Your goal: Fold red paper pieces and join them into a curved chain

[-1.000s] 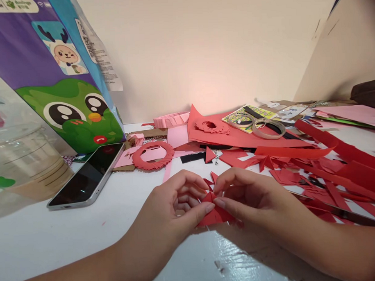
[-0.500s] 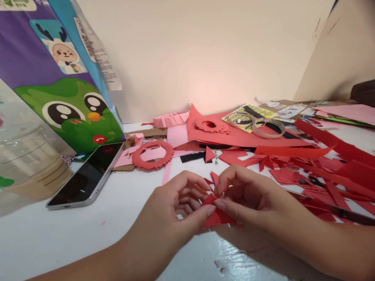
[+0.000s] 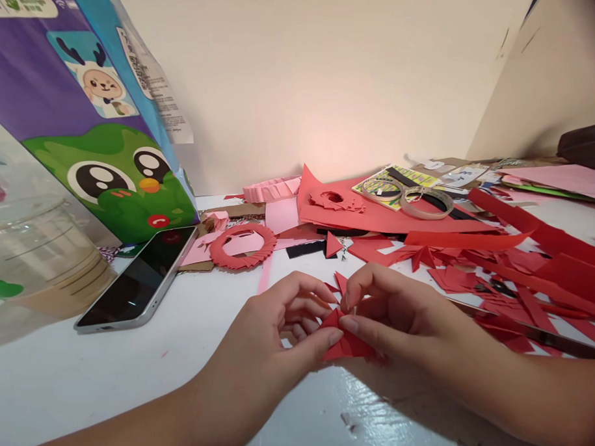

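A small folded red paper piece [image 3: 349, 347] is held between both hands just above the white table [image 3: 185, 357]. My left hand [image 3: 294, 321] pinches its left side, the thumb on its front and the other fingers curled behind. On the other side, my right hand [image 3: 388, 311] grips the top of the paper between thumb and index finger. Parts of the paper lie hidden under the thumbs. Right behind the fingertips is a pointed red scrap [image 3: 340, 281]. Farther back rests a red pleated paper ring [image 3: 243, 247].
A phone [image 3: 138, 280], a plastic cup [image 3: 45, 258] and a tall printed bag [image 3: 78, 100] stand at the left. Tape rolls [image 3: 426, 203] sit on red sheets [image 3: 327, 222] at the back. Red scraps and a long metal blade [image 3: 550, 336] lie at the right.
Both hands have barely moved. The red paper between them has tilted slightly, showing a little more of its folded front.
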`<action>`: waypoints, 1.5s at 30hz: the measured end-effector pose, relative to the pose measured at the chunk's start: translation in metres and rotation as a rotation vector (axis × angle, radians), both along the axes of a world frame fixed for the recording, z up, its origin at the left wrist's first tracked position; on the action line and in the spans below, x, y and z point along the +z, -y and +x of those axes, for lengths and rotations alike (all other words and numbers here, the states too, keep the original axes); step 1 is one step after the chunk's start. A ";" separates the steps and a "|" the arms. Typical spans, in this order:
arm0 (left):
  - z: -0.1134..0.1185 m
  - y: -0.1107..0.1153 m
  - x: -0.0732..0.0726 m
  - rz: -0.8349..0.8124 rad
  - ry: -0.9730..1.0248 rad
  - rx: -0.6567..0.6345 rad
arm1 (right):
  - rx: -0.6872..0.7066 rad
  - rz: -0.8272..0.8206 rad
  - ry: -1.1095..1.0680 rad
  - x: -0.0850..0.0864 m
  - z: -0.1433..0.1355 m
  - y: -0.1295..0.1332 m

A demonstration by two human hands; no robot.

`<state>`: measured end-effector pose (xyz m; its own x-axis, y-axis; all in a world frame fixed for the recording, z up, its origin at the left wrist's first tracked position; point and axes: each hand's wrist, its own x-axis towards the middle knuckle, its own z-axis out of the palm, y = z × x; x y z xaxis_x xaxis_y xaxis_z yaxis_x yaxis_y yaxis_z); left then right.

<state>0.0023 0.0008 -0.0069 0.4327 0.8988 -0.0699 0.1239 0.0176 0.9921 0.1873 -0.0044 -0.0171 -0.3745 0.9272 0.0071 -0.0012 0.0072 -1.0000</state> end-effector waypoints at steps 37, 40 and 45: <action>-0.001 0.009 0.001 -0.028 0.122 -0.123 | 0.071 0.040 -0.070 0.002 -0.005 0.008; -0.001 0.007 0.002 -0.057 0.148 -0.082 | 0.019 0.061 0.006 0.005 -0.004 0.007; -0.003 0.005 0.002 0.040 0.091 -0.005 | 0.086 0.162 0.166 0.001 0.000 0.006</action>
<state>-0.0008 -0.0047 -0.0051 0.4404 0.8978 0.0061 0.0334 -0.0232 0.9992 0.1874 -0.0101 -0.0160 -0.4606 0.8835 0.0853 0.1550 0.1746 -0.9724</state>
